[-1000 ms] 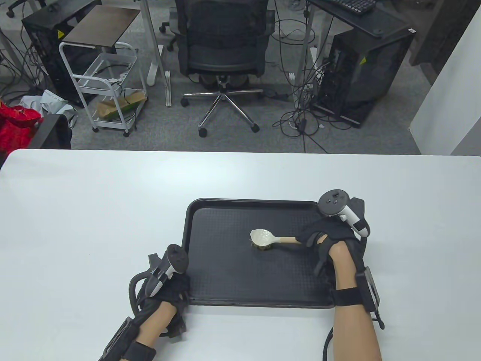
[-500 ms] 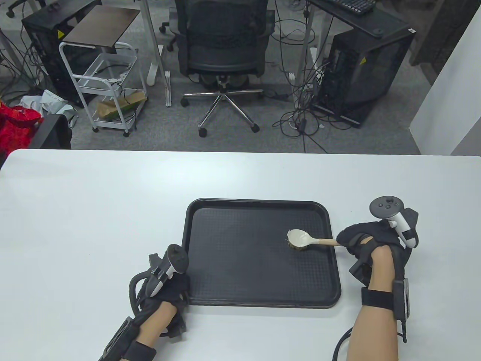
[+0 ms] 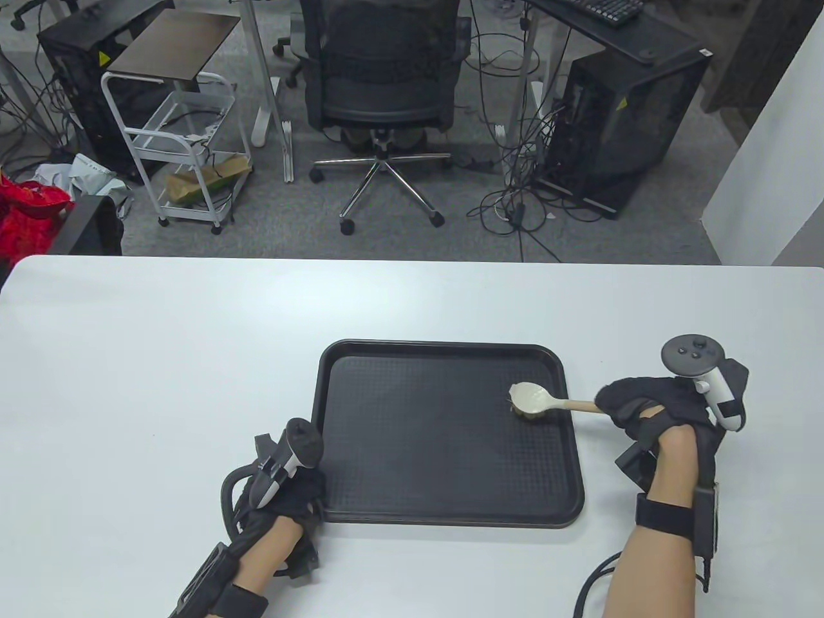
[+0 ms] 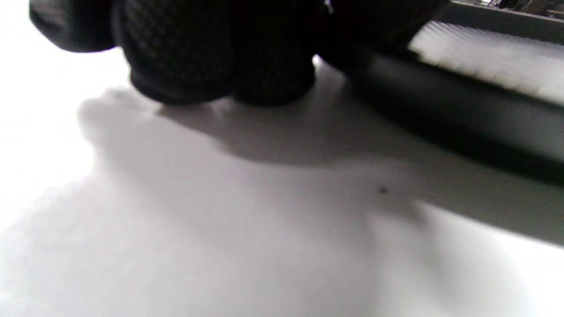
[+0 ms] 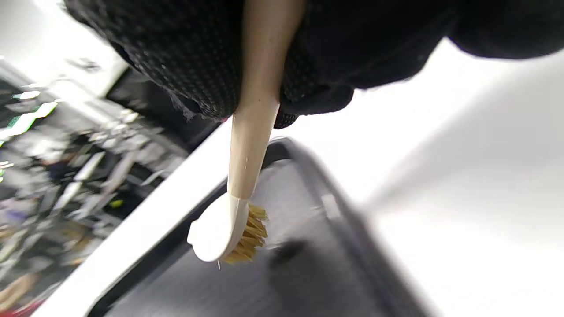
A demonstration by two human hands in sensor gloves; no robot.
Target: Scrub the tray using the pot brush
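- Black tray [image 3: 444,444] lies flat on the white table [image 3: 161,360], its long side toward the person.
- Right hand [image 3: 650,412], off the tray's right edge, has its gloved fingers [image 5: 207,66] curled round the pale handle of the pot brush [image 3: 547,403].
- Brush head sits bristles down on the tray floor, close to the right rim in the far half; the handle crosses over that rim.
- Left hand [image 3: 290,492] rests at the tray's near left corner, touching its edge.
- Left fingers [image 4: 185,57] look bunched against the table beside the rim; whether they pinch it, I cannot tell.
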